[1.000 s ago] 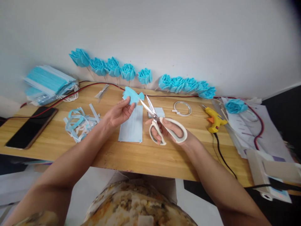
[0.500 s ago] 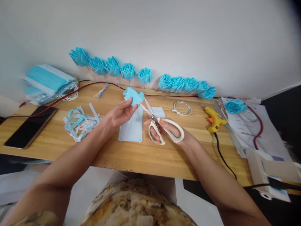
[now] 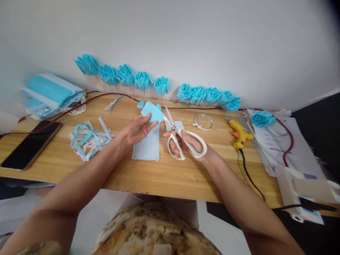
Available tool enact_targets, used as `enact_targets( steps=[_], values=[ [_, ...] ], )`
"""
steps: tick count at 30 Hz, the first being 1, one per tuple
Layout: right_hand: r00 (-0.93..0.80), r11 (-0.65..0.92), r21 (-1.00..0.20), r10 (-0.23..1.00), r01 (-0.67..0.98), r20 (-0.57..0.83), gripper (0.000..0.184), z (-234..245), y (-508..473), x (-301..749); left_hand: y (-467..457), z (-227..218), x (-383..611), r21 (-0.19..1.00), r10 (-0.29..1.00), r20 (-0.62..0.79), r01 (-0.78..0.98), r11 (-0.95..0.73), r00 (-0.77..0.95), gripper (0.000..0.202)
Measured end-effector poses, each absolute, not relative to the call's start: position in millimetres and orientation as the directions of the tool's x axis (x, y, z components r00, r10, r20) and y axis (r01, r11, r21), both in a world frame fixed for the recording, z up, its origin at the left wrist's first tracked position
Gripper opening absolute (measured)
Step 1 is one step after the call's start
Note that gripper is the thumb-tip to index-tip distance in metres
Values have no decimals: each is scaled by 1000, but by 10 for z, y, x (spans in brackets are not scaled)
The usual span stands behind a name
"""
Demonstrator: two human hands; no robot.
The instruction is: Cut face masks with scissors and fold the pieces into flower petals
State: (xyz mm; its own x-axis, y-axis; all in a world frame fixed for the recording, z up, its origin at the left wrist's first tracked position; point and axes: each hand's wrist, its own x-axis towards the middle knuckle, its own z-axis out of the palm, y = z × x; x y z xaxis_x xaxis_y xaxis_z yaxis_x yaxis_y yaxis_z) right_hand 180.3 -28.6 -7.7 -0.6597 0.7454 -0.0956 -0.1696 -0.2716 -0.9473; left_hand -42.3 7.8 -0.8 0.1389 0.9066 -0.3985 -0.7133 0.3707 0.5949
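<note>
Head view looks down on a wooden table set against a white wall. Left hand is raised above the table, thumb and fingers pinched together on a blue piece, which it holds up off the surface near the table's far middle. Right hand is closed through the white handles of the scissors, fingers in the loops; the blades point up and away and reach the piece's right edge, though how far they are parted is hard to tell. Below both hands a pale blue sheet lies flat on the table, and a small square of the same stuff lies just behind the scissors. A scrap sits just behind the piece. To the left are a heap of cut strips, a dark phone and a stack of masks. A row of blue flowers leans along the wall. To the right lie a wire ring, a yellow glue gun with its black cord, and one more flower on loose papers.
</note>
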Motion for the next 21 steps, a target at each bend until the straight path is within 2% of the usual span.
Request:
enact_targets(
  steps=[9, 21],
  values=[
    [-649, -293, -929, 756, -226, -80, 59, -80, -292, 1774, 81, 5, -421, 607, 919, -377, -717, 341, 118, 29],
    [-690, -352, -907, 717, -233, -101, 60, -133, -316, 1755, 73, 18, -424, 578, 917, -374, -738, 348, 139, 20]
  ],
)
